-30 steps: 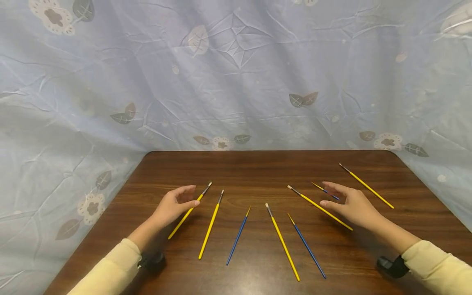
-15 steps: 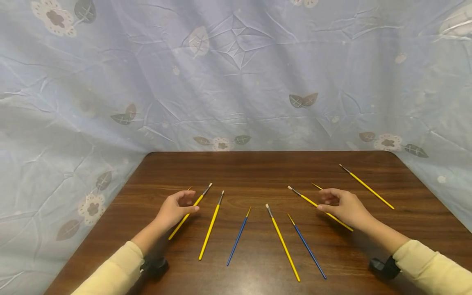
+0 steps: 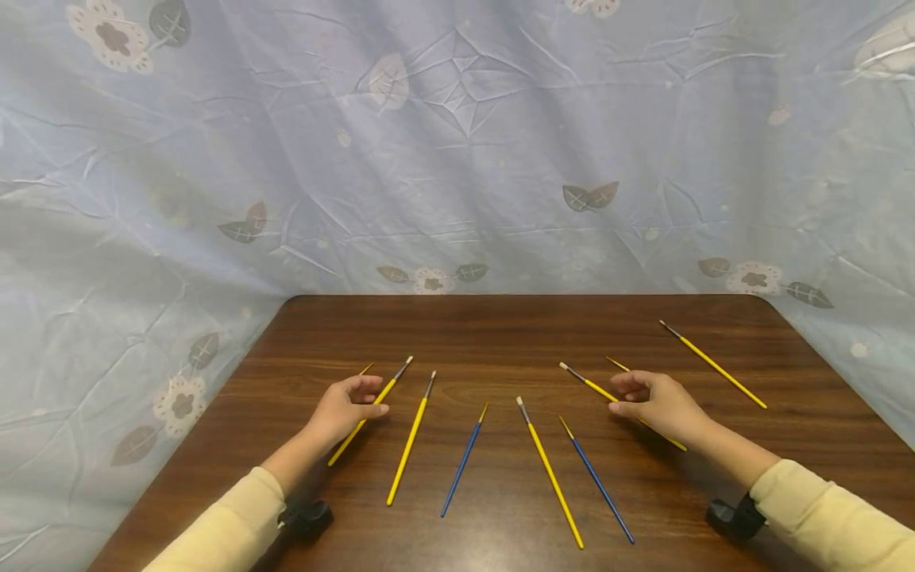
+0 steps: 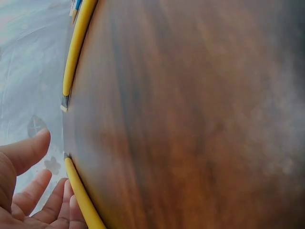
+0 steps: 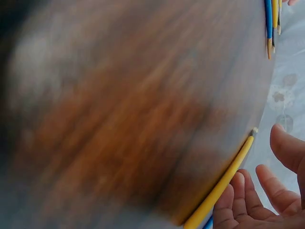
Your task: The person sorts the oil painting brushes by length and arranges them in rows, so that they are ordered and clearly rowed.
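left hand (image 3: 341, 409), right hand (image 3: 663, 409) near brushes (image 3: 387, 390) (yellow)

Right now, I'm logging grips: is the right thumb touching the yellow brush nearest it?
Apart. The right wrist view shows patterned cloth between the right thumb and the yellow brush.

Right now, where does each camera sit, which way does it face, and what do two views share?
Head: worn on the head, facing forward and down at paintbrushes on the table, cloth behind; left hand, right hand and sleeves show.
Left wrist: worn there, facing across the table toward the cloth; part of the left hand shows, lower left.
Right wrist: worn there, also facing across the table; part of the right hand shows, lower right.
Both wrist views share paintbrushes, table and cloth.
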Available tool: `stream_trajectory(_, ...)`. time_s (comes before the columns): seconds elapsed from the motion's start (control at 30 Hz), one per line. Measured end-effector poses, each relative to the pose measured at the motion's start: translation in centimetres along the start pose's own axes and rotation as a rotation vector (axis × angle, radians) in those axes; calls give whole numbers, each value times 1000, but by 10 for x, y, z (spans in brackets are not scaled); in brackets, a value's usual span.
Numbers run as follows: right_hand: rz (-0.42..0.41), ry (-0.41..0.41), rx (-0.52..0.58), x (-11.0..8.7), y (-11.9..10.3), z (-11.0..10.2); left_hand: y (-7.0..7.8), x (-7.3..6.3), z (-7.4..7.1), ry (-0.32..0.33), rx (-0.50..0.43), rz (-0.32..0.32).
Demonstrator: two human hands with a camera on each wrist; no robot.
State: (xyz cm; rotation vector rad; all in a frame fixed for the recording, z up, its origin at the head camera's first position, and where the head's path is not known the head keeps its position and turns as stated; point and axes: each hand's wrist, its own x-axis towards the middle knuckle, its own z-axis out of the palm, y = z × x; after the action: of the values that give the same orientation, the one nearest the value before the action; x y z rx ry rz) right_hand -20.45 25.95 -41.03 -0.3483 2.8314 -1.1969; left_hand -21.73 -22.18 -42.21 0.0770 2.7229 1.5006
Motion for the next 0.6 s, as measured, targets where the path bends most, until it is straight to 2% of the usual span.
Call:
stream_trajectory(0.2,30,-52,67,1,6,-1,2,2,1,0,5,-33)
stream_trajectory(0.43,83,-60,124,5,10,-2,0,3,2,14,-19,-79)
stream_trajectory(0.6,108,-73,157,7,14,-1,-3,3,3,35,-26,-81)
